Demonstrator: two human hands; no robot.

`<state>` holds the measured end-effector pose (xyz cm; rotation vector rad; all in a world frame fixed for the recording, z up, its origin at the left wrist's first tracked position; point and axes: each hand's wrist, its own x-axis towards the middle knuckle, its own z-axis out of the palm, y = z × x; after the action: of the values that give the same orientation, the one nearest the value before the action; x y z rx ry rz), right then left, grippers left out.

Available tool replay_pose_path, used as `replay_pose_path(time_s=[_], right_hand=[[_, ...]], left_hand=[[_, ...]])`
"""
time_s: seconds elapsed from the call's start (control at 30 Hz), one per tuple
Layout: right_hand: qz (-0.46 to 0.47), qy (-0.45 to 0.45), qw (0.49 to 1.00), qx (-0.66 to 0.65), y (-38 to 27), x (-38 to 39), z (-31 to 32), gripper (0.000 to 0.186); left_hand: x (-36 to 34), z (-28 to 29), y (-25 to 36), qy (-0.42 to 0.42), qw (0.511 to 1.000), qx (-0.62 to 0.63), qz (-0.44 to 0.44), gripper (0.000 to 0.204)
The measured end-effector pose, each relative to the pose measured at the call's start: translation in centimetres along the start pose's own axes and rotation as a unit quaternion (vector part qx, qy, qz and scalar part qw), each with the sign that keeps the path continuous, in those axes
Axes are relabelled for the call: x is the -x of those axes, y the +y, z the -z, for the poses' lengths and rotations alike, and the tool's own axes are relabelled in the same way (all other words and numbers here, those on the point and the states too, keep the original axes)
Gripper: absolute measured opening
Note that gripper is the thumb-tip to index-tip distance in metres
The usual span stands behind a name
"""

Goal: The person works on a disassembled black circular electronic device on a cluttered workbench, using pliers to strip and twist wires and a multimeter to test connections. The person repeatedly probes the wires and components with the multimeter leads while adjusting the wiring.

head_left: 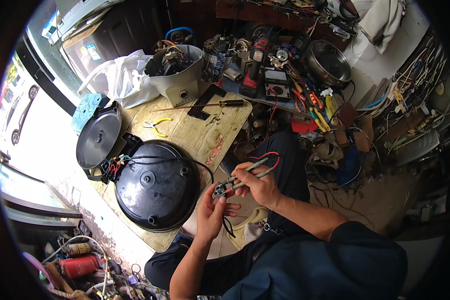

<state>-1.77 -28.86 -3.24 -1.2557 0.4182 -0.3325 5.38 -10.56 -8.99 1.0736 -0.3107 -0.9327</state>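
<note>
My left hand grips a small grey plug on a black cord, below and right of a round black appliance pan lying upside down. In my right hand are two grey test probes, their tips at the plug, with a red lead curving from them toward a multimeter. An open black lid part with exposed coloured wires is joined at the pan's left.
The worn yellow board also holds yellow pliers, a screwdriver, a grey housing and a white bag. Behind are a red drill, a steel pot and tools. Cable piles and clutter fill both sides.
</note>
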Motion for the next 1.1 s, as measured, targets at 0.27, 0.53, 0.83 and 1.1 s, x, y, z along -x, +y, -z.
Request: replay_pose_path(time_s=[0.27, 0.53, 0.83, 1.1], right_hand=[[0.001, -0.002, 1.000, -0.013, 0.1, -0.1, 0.3, 0.026], [-0.024, -0.004, 0.987, -0.161, 0.7, -0.5, -0.2, 0.026], [0.034, 0.001, 0.990, -0.134, 3.4, 0.7, -1.1, 0.029], [0.026, -0.005, 0.997, -0.070, 3.8, 0.5, -1.9, 0.030]], left_hand=[[-0.1, -0.1, -0.3, -0.005, 1.000, 0.004, -0.001, 0.057], [0.4, -0.7, 0.0, 0.014, 0.999, -0.020, -0.026, 0.063], [0.0, -0.4, -0.8, 0.063, 0.996, 0.055, -0.032, 0.053], [-0.2, -0.4, -1.2, 0.077, 0.994, 0.053, -0.061, 0.052]])
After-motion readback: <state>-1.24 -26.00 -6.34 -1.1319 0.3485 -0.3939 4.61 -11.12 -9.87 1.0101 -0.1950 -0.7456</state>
